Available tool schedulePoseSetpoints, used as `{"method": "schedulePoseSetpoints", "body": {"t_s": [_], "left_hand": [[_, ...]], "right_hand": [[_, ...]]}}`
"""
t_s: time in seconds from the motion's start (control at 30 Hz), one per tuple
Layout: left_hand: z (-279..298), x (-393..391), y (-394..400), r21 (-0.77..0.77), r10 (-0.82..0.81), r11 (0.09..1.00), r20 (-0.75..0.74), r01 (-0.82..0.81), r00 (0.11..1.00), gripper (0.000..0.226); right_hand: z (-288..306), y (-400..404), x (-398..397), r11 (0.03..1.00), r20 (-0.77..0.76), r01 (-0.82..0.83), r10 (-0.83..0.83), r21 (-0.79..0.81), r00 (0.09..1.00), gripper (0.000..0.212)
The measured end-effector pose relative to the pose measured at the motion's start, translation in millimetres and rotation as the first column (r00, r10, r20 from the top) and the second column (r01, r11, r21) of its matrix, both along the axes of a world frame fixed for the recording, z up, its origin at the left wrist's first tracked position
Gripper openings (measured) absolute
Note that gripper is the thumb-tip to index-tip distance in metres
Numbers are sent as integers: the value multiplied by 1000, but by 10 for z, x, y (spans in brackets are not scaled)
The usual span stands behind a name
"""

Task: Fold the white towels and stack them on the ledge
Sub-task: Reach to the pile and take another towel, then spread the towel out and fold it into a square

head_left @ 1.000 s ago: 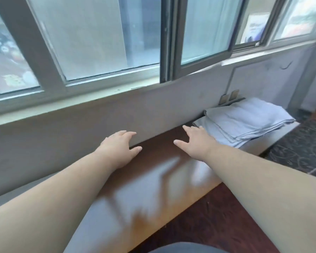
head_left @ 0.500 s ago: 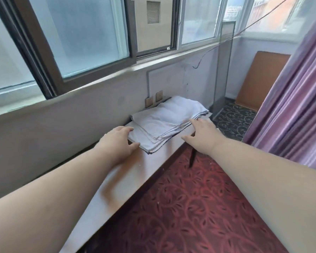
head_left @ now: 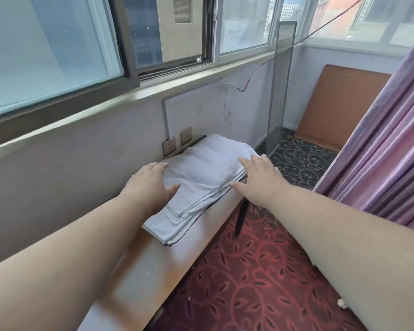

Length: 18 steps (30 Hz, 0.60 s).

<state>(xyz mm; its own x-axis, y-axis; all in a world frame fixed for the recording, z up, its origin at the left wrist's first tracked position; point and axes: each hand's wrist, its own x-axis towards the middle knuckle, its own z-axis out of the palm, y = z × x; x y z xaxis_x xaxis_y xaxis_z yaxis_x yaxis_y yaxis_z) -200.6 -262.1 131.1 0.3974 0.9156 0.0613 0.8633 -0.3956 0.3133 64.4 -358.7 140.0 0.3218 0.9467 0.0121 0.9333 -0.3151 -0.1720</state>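
Note:
A stack of several folded white towels (head_left: 202, 177) lies on the narrow wooden ledge (head_left: 139, 266) under the window. My left hand (head_left: 151, 182) lies flat on the stack's left side with fingers straight, thumb on the top towel. My right hand (head_left: 258, 180) is open at the stack's right edge, its fingertips touching the top towel near the far corner and its thumb against the towel edges. Neither hand grips anything.
Two wall sockets (head_left: 177, 140) sit just behind the stack. A glass panel (head_left: 279, 91) and a brown board (head_left: 337, 106) lean at the far end. A purple curtain (head_left: 387, 139) hangs on the right. A loose cable (head_left: 256, 70) dangles from the sill. Red patterned carpet (head_left: 249, 278) lies below.
The view has swung right and closer to the towel stack. Both hands moved from the bare ledge onto the stack, the left onto its left side, the right onto its right edge.

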Motion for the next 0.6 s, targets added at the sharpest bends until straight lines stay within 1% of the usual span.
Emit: {"method": "schedulePoseSetpoints", "body": {"t_s": [0.13,0.3,0.47,0.6], "left_hand": [[-5,370,729,-1,-7,1000,-10,7,1000,71],[-109,642,1336,-49,24,998,-55,-26,998,70],[-434,818,1863,-108,80,990,-126,-94,989,71],[-790,1134,2330,-163,155,971,-142,-177,978,71]], "right_hand": [[26,730,373,1000,-9,5,-5,-19,1000,86],[-112,1407,746,999,-49,5,-7,-44,999,85],[-512,2075,1034,991,-128,-42,26,-125,991,80],[-878,2692,1288,971,-144,-154,128,-183,981,76]]}}
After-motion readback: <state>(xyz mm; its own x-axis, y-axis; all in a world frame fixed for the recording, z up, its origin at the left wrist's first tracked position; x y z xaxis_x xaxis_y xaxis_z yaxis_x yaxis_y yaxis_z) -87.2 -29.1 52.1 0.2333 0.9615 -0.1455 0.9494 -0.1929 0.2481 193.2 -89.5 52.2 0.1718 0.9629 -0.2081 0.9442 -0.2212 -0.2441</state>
